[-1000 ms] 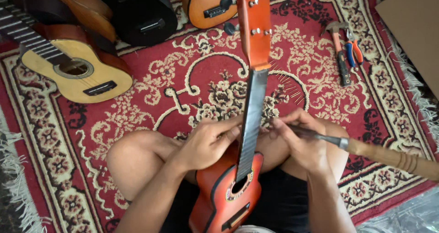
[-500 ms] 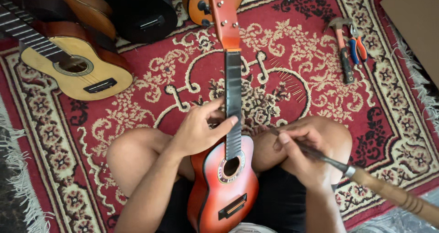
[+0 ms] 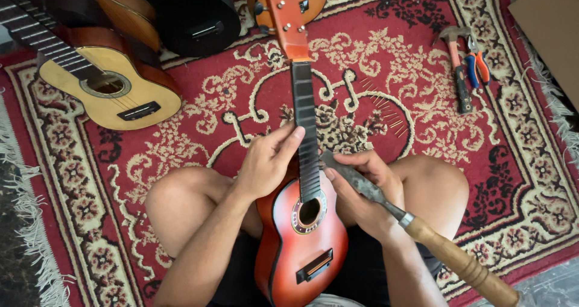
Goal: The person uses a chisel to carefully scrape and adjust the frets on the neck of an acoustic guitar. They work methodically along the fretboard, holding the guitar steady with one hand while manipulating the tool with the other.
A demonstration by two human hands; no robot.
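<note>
Ukulele: small red-orange ukulele (image 3: 303, 237) lies face up across the person's lap, body toward the person, neck pointing away over the red patterned rug (image 3: 199, 132).
Fretboard: dark fretboard (image 3: 306, 144) runs from the soundhole up to the orange headstock (image 3: 286, 18); no strings can be made out along it, though the view is too small to be sure.
Progress: judged from the bare-looking neck and the tool laid against it, work on the fretboard is under way; nothing shows it finished, and stringing appears not yet done.
Loose parts: thin pale metal strips (image 3: 386, 111) lie scattered on the rug right of the neck, well apart from it.
Left hand: left hand (image 3: 268, 162) rests on the left edge of the neck, fingers partly open and extended, fingertips touching the fretboard; it steadies and does not clamp.
Right hand: right hand (image 3: 368, 192) is closed around the metal shank of a file (image 3: 386, 207), tip touching the right edge of the fretboard, wooden handle trailing toward the lower right.
Surroundings: yellow-topped guitar (image 3: 111, 93) and black instrument (image 3: 193, 17) lie at upper left; hammer (image 3: 457, 66) and pliers (image 3: 476, 63) lie side by side at upper right.
</note>
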